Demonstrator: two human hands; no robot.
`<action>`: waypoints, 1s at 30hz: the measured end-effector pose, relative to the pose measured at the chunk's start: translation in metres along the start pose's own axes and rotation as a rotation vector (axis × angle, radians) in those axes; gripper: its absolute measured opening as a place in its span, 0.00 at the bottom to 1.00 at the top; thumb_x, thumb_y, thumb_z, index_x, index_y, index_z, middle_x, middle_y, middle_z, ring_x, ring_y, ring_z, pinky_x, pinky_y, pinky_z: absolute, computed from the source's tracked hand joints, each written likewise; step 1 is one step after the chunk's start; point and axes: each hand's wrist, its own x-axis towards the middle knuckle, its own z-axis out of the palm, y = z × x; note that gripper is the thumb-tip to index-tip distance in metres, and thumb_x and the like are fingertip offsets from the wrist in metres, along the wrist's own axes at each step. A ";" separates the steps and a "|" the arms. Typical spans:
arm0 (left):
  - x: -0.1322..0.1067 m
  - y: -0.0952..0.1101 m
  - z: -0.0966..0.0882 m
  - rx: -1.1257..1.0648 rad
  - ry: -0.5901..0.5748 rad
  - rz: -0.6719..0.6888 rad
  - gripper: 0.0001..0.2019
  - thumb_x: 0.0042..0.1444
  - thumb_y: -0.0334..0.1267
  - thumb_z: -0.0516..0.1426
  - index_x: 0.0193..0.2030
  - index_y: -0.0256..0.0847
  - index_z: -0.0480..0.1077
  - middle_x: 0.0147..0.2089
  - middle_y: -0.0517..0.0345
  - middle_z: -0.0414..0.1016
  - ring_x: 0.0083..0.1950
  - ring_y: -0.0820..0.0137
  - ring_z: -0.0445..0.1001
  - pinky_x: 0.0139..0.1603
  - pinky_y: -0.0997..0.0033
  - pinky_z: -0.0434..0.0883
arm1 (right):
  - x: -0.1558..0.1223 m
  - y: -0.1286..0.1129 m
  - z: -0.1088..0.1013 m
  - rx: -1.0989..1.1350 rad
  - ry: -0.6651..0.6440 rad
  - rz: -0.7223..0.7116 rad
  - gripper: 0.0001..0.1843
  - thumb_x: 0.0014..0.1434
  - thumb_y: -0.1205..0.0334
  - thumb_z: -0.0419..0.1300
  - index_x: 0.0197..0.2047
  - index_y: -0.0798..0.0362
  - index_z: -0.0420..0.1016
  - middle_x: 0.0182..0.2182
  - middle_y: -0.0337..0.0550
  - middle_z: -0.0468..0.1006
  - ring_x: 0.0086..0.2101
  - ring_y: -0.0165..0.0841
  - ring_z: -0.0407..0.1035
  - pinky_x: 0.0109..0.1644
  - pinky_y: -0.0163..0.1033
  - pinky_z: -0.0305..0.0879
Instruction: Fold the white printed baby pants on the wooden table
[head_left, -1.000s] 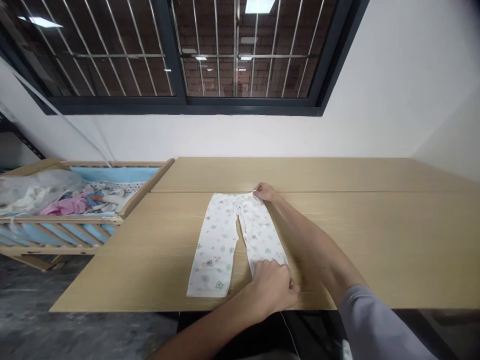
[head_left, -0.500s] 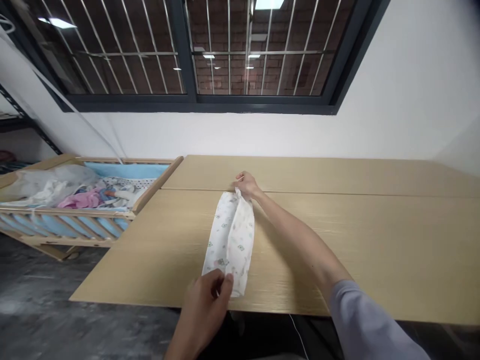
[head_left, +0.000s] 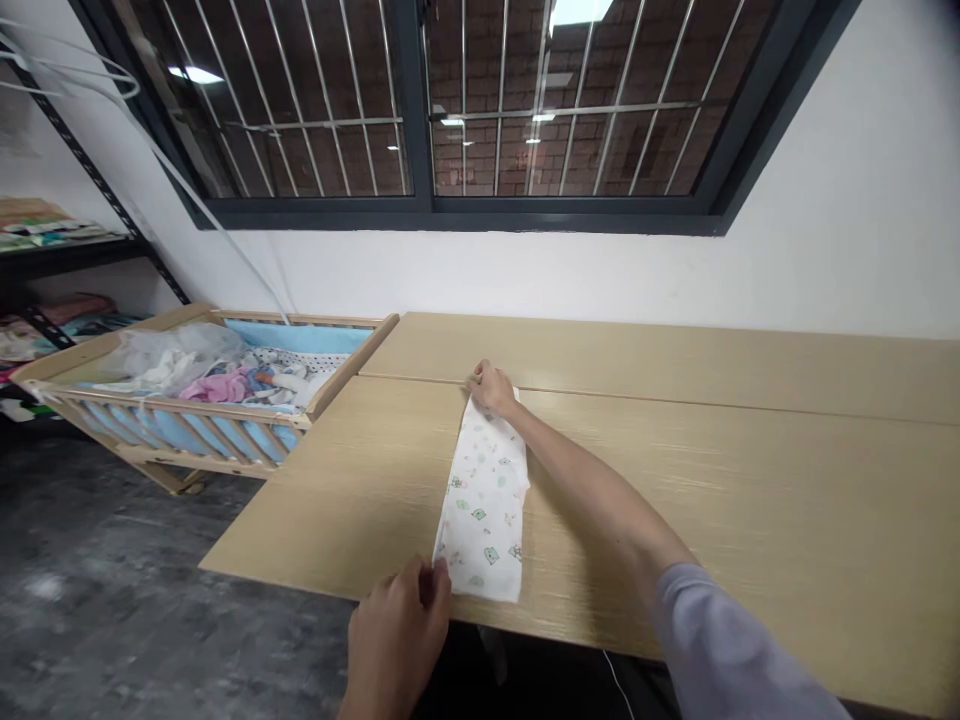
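Note:
A small pair of white printed pants (head_left: 484, 500) lies folded lengthwise, one leg on the other, on the light wooden table (head_left: 712, 470). My right hand (head_left: 491, 387) rests on the waistband end at the far side, fingers pinched on the cloth. At the near table edge my left hand (head_left: 397, 640) pinches the lower left corner of the leg cuffs.
A wooden crib (head_left: 202, 400) with blue lining and a heap of clothes stands to the left of the table. A dark shelf rack (head_left: 45, 270) with folded items stands at the far left. A barred window (head_left: 465, 100) runs along the white wall behind.
The pants went from spread flat with both legs apart to folded in half lengthwise. Both hands carried the right leg over to the left and laid it down.

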 end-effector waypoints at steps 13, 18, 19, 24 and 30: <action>-0.039 0.012 0.053 0.184 0.474 0.628 0.18 0.62 0.42 0.57 0.57 0.42 0.73 0.56 0.48 0.79 0.55 0.57 0.77 0.57 0.59 0.64 | -0.207 -0.030 -0.060 -0.011 -0.806 -0.963 0.35 0.73 0.48 0.49 0.76 0.53 0.48 0.74 0.53 0.46 0.73 0.41 0.40 0.75 0.52 0.43; -0.037 0.006 0.055 0.165 0.451 0.637 0.15 0.63 0.42 0.58 0.55 0.47 0.75 0.56 0.54 0.80 0.55 0.59 0.77 0.59 0.58 0.60 | -0.210 -0.007 -0.046 -0.021 -0.843 -0.981 0.34 0.73 0.49 0.48 0.76 0.55 0.48 0.74 0.53 0.48 0.73 0.39 0.38 0.76 0.50 0.37; -0.037 0.005 0.054 0.167 0.455 0.651 0.17 0.63 0.42 0.58 0.58 0.46 0.74 0.58 0.53 0.79 0.57 0.59 0.77 0.59 0.59 0.60 | -0.199 0.000 -0.042 -0.040 -0.830 -0.964 0.34 0.73 0.49 0.49 0.76 0.52 0.48 0.74 0.51 0.47 0.73 0.39 0.37 0.76 0.52 0.36; -0.037 0.004 0.052 0.188 0.442 0.669 0.21 0.62 0.42 0.59 0.62 0.47 0.71 0.63 0.54 0.75 0.61 0.60 0.74 0.60 0.61 0.60 | -0.115 0.032 -0.027 -0.153 -0.706 -0.781 0.36 0.71 0.40 0.48 0.76 0.44 0.47 0.75 0.44 0.39 0.73 0.43 0.36 0.76 0.55 0.32; -0.039 0.004 0.052 0.222 0.457 0.670 0.21 0.62 0.42 0.59 0.62 0.48 0.72 0.63 0.54 0.75 0.61 0.60 0.74 0.60 0.61 0.60 | -0.026 0.062 -0.021 -0.264 -0.581 -0.628 0.36 0.72 0.42 0.43 0.77 0.49 0.47 0.75 0.43 0.42 0.73 0.39 0.35 0.76 0.48 0.30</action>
